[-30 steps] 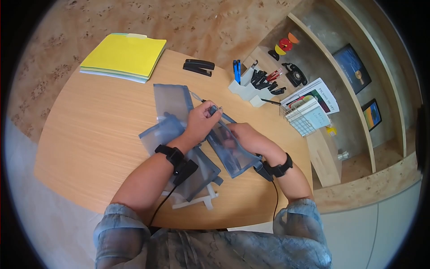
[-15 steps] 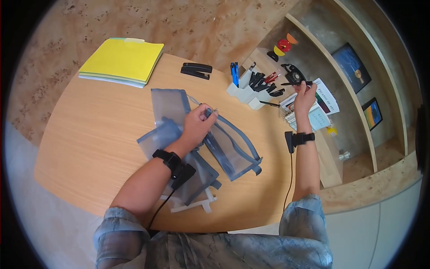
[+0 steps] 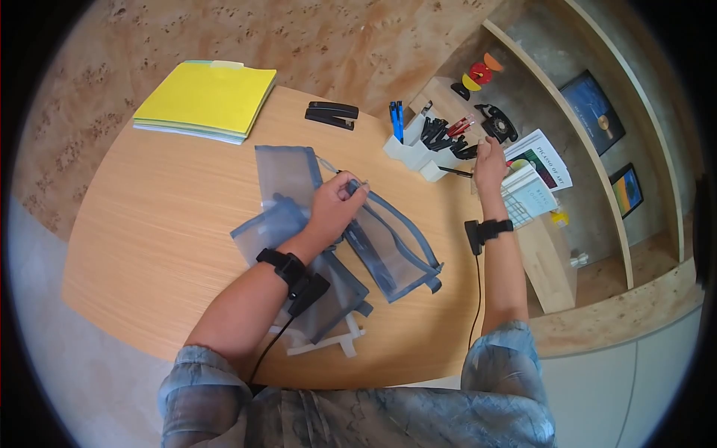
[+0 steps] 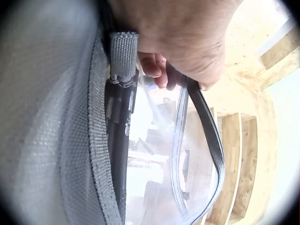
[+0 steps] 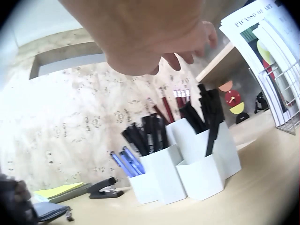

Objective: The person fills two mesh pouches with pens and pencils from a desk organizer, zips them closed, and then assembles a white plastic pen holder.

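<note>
My left hand pinches the top edge of a grey mesh zipper pouch at the middle of the table. The pouch gapes along its zipper, and dark pens show inside it in the left wrist view. My right hand is raised at the right, beside a white pen holder. Its fingers are loosely bent above the holder in the right wrist view, with no pen visible in them. Black pens, blue pens and red pencils stand in the holder's compartments.
More mesh pouches overlap beneath my left forearm. A black stapler and a stack of yellow folders lie at the back. Right of the holder stand books in a wire rack, a black telephone and shelves.
My right hand left the pouch and rose to the right, gripping a black pen half a second ago. It has since moved slightly left, and that pen no longer shows. The left hand stayed put.
</note>
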The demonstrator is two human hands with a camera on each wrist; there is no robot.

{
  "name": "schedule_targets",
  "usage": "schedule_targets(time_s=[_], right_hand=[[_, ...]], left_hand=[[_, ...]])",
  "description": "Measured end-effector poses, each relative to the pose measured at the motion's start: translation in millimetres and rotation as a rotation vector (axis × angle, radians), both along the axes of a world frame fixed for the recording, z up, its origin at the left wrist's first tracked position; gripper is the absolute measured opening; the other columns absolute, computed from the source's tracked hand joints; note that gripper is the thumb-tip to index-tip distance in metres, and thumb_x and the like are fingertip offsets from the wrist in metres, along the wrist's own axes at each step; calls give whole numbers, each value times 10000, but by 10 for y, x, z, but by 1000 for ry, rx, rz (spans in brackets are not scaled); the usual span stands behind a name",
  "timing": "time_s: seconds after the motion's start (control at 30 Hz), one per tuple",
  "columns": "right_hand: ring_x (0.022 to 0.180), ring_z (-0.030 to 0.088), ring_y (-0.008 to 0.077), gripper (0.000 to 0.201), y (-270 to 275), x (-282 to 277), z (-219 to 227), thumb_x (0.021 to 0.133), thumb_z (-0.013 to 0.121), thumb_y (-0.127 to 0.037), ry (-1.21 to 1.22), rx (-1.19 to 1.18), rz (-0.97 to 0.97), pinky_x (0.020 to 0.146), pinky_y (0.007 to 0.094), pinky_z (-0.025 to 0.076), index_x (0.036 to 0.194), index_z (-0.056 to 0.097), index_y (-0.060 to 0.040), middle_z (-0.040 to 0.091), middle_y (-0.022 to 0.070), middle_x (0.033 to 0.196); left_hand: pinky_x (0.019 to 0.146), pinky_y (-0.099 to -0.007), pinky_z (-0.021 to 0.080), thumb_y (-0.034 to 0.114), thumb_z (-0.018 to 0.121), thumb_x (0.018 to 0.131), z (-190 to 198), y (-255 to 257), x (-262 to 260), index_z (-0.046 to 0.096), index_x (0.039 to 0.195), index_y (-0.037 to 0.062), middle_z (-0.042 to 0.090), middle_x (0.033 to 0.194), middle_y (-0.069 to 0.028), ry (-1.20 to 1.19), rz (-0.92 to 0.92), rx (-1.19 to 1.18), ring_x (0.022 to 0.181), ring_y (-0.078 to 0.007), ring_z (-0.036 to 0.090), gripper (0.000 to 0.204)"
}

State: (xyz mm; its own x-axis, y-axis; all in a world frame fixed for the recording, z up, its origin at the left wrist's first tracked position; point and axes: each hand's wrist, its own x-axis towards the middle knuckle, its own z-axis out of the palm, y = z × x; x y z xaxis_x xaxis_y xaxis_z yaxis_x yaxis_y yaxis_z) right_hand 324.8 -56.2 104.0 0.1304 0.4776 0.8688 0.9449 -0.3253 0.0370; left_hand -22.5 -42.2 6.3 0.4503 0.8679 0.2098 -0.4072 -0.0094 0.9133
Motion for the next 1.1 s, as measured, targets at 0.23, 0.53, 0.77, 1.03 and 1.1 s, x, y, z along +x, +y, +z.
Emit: schedule_targets(time_s=[0.23, 0.53, 0.77, 1.03, 1.1], right_hand=[[703, 613, 119, 87, -773, -1777, 314, 876, 561, -111, 829, -603, 651, 655, 258, 478, 910, 591, -37, 630, 71, 754], [661, 590, 209, 192, -700, -2175, -207, 809, 628, -160, 740, -1359, 731, 644, 326, 481, 912, 617, 2, 624, 127, 736], [724, 570, 168, 295, -740, -2056, -373, 786, 662, -182, 944, -1334, 714, 642, 307, 480, 1004, 583, 1, 608, 127, 812], [686, 542, 114, 305, -889, -2130, -271, 748, 658, -110, 772, -1209, 689, 586, 255, 454, 1023, 545, -38, 573, 45, 763], [635, 536, 113, 255, -930, -2046, -207, 765, 643, -94, 719, -1235, 649, 529, 246, 432, 992, 541, -38, 567, 32, 753]], left_hand=[[429, -180, 334, 130, 622, 869, 1, -9, 25, 554, 832, 38, 476, 584, 60, -25, 15, -25, 483, 4, 408, 120], [420, -178, 346, 134, 626, 872, -19, -3, 13, 538, 811, 57, 489, 593, 54, -15, 7, 72, 462, -6, 433, 131], [463, -195, 296, 129, 663, 832, -90, -5, 68, 578, 807, 18, 449, 593, 70, 43, 31, 86, 533, 3, 363, 143], [451, -190, 280, 132, 659, 838, -13, -37, 20, 576, 804, 24, 442, 587, 76, 32, 7, 92, 515, 10, 349, 141], [449, -186, 277, 132, 652, 846, -7, -52, 23, 571, 808, 26, 443, 588, 78, 2, -8, 78, 514, 14, 351, 138]])
